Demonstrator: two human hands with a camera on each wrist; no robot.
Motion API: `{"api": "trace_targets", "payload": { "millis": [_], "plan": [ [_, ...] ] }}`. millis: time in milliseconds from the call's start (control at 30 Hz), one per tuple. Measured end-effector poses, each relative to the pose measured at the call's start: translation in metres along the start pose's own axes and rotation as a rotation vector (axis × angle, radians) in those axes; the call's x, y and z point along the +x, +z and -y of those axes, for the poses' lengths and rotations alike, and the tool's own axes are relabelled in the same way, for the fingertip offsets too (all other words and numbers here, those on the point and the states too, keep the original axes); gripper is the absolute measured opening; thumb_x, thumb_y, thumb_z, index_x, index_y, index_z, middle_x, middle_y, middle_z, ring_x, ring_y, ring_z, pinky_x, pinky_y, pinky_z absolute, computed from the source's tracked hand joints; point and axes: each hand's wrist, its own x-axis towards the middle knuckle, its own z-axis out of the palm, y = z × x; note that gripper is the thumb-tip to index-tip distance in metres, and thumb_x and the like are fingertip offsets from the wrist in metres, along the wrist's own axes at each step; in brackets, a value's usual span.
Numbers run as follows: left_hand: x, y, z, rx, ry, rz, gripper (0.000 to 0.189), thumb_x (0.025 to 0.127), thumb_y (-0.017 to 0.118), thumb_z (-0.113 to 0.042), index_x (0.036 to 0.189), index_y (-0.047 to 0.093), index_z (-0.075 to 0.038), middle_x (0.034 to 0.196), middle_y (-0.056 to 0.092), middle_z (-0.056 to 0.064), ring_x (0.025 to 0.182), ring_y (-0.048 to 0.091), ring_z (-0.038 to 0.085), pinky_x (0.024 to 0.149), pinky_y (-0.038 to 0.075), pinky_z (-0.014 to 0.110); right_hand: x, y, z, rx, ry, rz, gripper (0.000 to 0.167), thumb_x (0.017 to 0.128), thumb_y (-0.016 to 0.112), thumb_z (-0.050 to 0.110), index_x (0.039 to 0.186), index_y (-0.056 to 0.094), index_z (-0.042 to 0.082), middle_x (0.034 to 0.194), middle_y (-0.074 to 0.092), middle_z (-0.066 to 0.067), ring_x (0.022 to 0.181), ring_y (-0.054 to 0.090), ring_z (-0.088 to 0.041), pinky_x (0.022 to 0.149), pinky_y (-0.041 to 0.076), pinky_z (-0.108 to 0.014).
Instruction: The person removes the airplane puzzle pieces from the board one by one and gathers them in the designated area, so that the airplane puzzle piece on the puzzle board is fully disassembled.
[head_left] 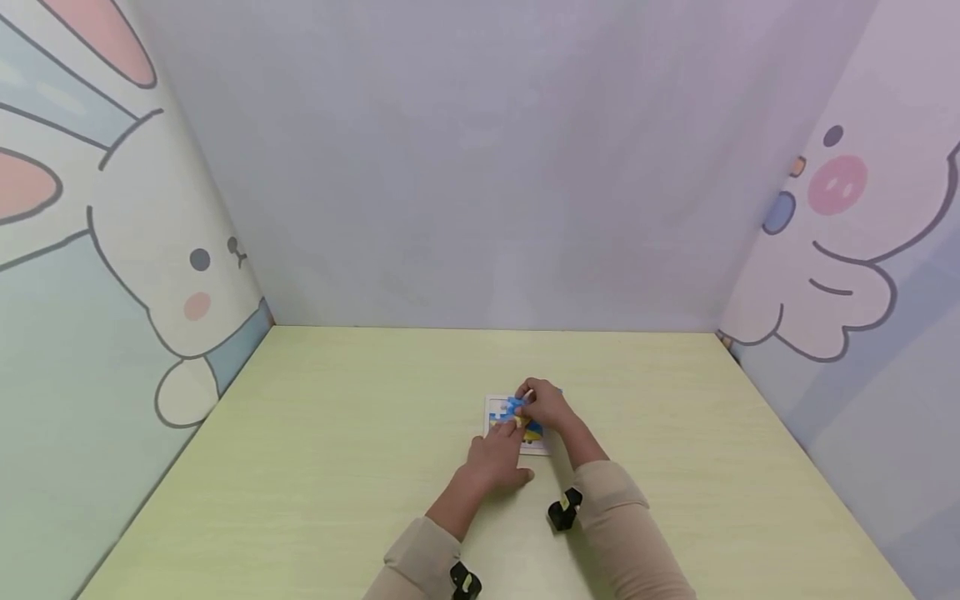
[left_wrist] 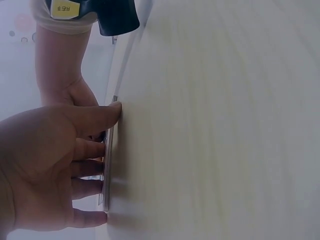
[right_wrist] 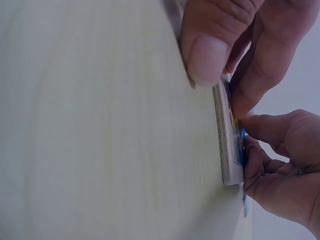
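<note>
A small jigsaw puzzle board (head_left: 536, 450) with a pale rim and a blue and yellow picture lies flat on the table. My left hand (head_left: 495, 462) rests its extended fingers on the board's near left part, its thumb spread out to the side. In the left wrist view, these fingers (left_wrist: 87, 168) lie across the board edge (left_wrist: 107, 175). My right hand (head_left: 549, 407) bends over the upper right part, thumb and forefinger pinching a small puzzle piece largely hidden by the fingers. Blue pieces (head_left: 513, 405) show between both hands.
A blue bit (right_wrist: 245, 206) lies just past the board's edge, close by the right hand. The pale wooden table (head_left: 337, 400) meets a grey back wall (head_left: 480, 167) and side walls with cartoon animals. Black wrist cameras (head_left: 565, 510) are strapped to both sleeves.
</note>
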Motion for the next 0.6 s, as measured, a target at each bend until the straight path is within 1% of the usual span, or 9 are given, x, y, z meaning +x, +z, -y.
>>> {"api": "trace_targets", "payload": {
  "millis": [167,333,467,600],
  "plan": [
    [-0.0008,0.0011,0.0008,0.002,-0.002,-0.005,0.074,0.09,0.071,-0.046,0.149,0.046,-0.009,0.154,0.043,0.008,0.141,0.039,0.026,0.098,0.045,0.053,-0.0021,0.0016,-0.0001,0.027,-0.012,0.006,0.014,0.089,0.073,0.002,0.098,0.063,0.005,0.079,0.057,-0.006,0.069,0.053,-0.02,0.066,0.042,-0.031],
    [-0.0013,0.0007,0.0003,-0.006,-0.004,-0.001,0.073,0.09,0.071,-0.045,0.148,0.047,-0.009,0.153,0.043,0.008,0.141,0.039,0.026,0.098,0.045,0.053,-0.0041,0.0014,0.0009,0.036,-0.012,0.008,0.014,0.09,0.071,0.002,0.1,0.062,0.004,0.079,0.056,-0.007,0.069,0.053,-0.02,0.064,0.043,-0.031],
    [-0.0012,-0.0001,0.0,-0.011,-0.003,0.0,0.072,0.09,0.071,-0.044,0.148,0.047,-0.009,0.154,0.043,0.008,0.142,0.038,0.026,0.099,0.044,0.053,-0.0046,0.0002,0.0014,0.014,0.0,-0.002,0.014,0.091,0.07,0.003,0.101,0.061,0.003,0.083,0.057,-0.009,0.072,0.054,-0.022,0.066,0.045,-0.033],
    [-0.0003,0.0,-0.0001,-0.013,-0.004,0.003,0.072,0.09,0.071,-0.044,0.149,0.047,-0.009,0.155,0.041,0.007,0.142,0.037,0.026,0.099,0.044,0.053,-0.0044,-0.0003,0.0026,-0.015,0.007,-0.008,0.015,0.09,0.071,0.005,0.103,0.064,0.0,0.088,0.058,-0.009,0.078,0.054,-0.023,0.072,0.047,-0.036]
  ]
}}
